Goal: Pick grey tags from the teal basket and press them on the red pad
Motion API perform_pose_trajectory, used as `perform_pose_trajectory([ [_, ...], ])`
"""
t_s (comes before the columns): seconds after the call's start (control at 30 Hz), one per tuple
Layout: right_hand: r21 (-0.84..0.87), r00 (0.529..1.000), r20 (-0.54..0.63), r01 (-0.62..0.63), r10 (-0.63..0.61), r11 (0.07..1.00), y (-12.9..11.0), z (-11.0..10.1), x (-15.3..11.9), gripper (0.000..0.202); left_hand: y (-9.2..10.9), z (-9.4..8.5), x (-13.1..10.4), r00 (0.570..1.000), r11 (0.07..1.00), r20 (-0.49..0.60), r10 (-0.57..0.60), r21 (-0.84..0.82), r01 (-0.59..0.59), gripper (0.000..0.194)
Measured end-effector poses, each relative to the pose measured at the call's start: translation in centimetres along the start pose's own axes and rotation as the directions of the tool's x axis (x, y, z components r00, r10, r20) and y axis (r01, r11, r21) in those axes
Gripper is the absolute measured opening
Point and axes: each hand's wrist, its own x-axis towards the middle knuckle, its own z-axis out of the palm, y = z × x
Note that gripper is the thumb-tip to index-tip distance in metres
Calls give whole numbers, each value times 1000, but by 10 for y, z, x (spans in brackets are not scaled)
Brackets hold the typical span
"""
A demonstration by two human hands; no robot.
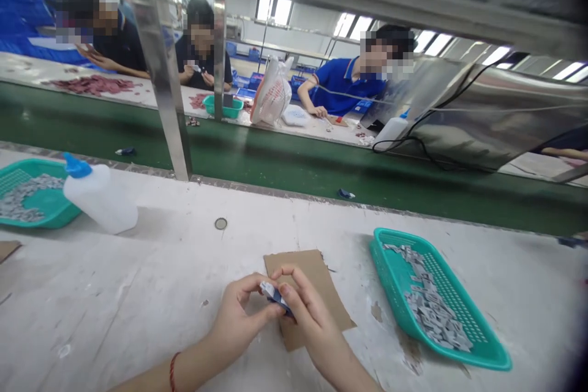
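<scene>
Two hands (pixel 237 313) (pixel 311 313) on one blue-white piece (pixel 274 295)

The only view looks from the person's head, forward and down over a white table (pixel 174 282), with the left hand (pixel 239 315) and right hand (pixel 315 321) close by at lower middle. It reaches across a green strip (pixel 275 162) to distant windows (pixel 282 11), tilted so the table's far edge slopes down rightward.
</scene>
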Motion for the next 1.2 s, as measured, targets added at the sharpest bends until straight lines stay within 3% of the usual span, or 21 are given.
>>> perform_pose_trajectory([
  [0.07, 1, 999, -26, 37, -37, 999, 3, 1, 2, 37, -4, 2, 2, 1000, 998, 2, -14, -66, 14, 21],
  [0.23, 215, 993, 73, 79, -97, 973, 8, 3, 6, 40, -10, 6, 6, 988, 959, 100, -119, -245, 140, 35],
  [0.37, 284, 990, 24, 123, -135, 951, 10, 1, 2, 40, -1, 12, 6, 982, 949, 156, -107, -279, 148, 34],
  [0.47, 255, 990, -70, 139, -125, 957, 9, -2, -5, 42, 8, 22, 6, 985, 944, 167, -46, -315, 97, 41],
  [0.63, 68, 986, -153, 83, -72, 994, 7, -18, -18, 56, 13, 41, 12, 987, 967, 80, -139, -204, 152, 38],
  [0.7, -38, 978, -172, 113, -118, 993, 3, -39, -25, 55, 16, 42, 19, 984, 967, 72, -162, -187, 173, 41],
  [0.8, -312, 921, -306, 142, -241, 939, -3, -95, -37, 43, 20, 29, 42, 978, 961, 2, -209, -184, 206, 60],
  [0.9, -571, 761, -563, -78, -321, 817, -2, -168, -53, 42, 21, 2, 86, 975, 989, -176, -138, -74, 127, 70],
  [0.97, -612, 688, -663, -271, -295, 743, 3, -211, -60, 41, 21, -16, 124, 961, 988, -275, -17, 143, 58, 66],
  [1.0, -619, 688, -676, -337, -264, 709, 7, -228, -62, 40, 21, -24, 143, 952, 957, -305, 18, 280, 71, 61],
  [1.07, -652, 733, -652, -409, -196, 639, 14, -253, -59, 38, 23, -36, 180, 942, 918, -335, 37, 383, 100, 56],
  [1.2, -784, 864, -487, -368, -128, 499, 17, -273, -34, 38, 26, -51, 237, 933, 789, -359, 15, 577, 209, 34],
])
